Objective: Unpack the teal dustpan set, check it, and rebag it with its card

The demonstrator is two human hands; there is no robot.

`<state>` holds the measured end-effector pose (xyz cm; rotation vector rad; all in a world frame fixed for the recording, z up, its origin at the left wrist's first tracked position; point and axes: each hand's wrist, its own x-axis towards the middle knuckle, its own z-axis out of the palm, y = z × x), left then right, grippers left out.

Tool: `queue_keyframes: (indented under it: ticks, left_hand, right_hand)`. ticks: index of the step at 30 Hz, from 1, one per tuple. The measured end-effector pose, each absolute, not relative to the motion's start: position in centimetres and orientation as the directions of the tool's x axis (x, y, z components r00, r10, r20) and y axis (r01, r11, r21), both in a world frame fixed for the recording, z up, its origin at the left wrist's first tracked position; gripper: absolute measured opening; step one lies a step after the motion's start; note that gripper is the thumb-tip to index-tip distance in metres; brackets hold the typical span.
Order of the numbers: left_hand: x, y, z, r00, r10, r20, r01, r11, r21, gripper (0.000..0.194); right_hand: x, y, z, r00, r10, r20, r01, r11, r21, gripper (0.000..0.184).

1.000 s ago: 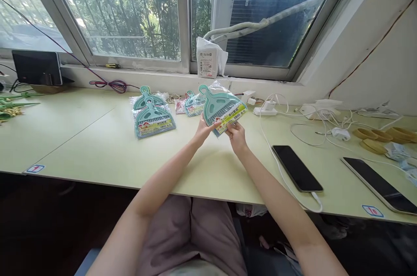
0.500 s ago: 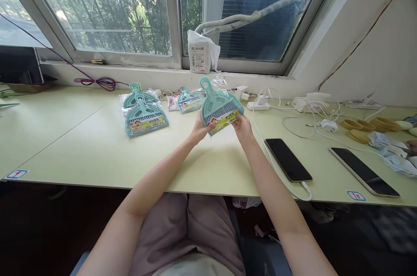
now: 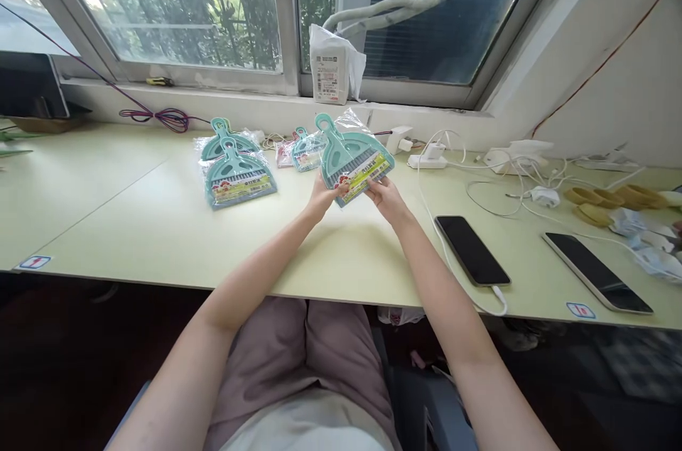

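Observation:
Both my hands hold one teal mini broom-and-dustpan set (image 3: 349, 156) in a clear plastic bag, lifted a little above the pale green table (image 3: 160, 231). My left hand (image 3: 322, 197) pinches the bag's lower left corner. My right hand (image 3: 386, 197) pinches the lower right edge by the yellow label. A stack of two more bagged sets (image 3: 234, 170) lies to the left, and a smaller bagged set (image 3: 306, 151) lies behind the held one.
Two dark phones (image 3: 469, 250) (image 3: 597, 272) lie on the right, the nearer one on a white cable. Chargers and tangled white cables (image 3: 511, 174) and tan rings (image 3: 597, 204) sit further right. A white wrapped box (image 3: 330, 74) stands on the windowsill; a coiled purple wire (image 3: 160, 117) lies at left.
The held set has tilted back to the left and dropped slightly. My grip on it is unchanged; the view has shifted a little.

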<state>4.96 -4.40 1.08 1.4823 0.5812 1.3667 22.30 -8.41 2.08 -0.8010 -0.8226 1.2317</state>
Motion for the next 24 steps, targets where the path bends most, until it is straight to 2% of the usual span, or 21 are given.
queue_keyframes:
  ticks: [2,5,8,12,15,19,24]
  left_hand:
    - [4.9,-4.9,1.3,0.274,0.872,0.406,-0.271,-0.336,0.902,0.076]
    - [5.5,-6.5,1.5,0.378,0.889,0.258,-0.255,-0.167,0.952,0.063]
    - [6.7,-8.6,1.4,0.486,0.853,0.189,-0.266,-0.063,0.962,0.067]
    - [7.3,-9.6,1.5,0.617,0.772,0.151,-0.2,-0.032,0.979,0.069]
    - [6.6,-7.8,1.5,0.566,0.81,0.155,-0.192,-0.053,0.98,0.064]
    - [4.9,-4.8,1.2,0.457,0.876,0.154,-0.275,-0.025,0.961,0.058]
    - [4.5,-4.8,0.9,0.466,0.872,0.149,-0.313,0.005,0.95,0.065]
  right_hand:
    - [21.7,-8.5,1.9,0.178,0.981,0.082,-0.468,0.158,-0.87,0.026]
    - [21.5,-8.4,1.6,0.283,0.956,0.073,-0.477,0.207,-0.854,0.024]
    - [22.1,-8.4,1.8,0.362,0.927,0.101,-0.481,0.278,-0.831,0.026]
    - [22.6,-8.7,2.4,0.41,0.9,0.15,-0.483,0.353,-0.801,0.031]
    - [22.5,-8.8,2.5,0.409,0.899,0.157,-0.496,0.364,-0.789,0.032]
    - [21.8,-8.8,2.2,0.392,0.909,0.141,-0.47,0.33,-0.819,0.028]
    - [20.8,-8.7,1.3,0.394,0.913,0.105,-0.453,0.292,-0.842,0.022]
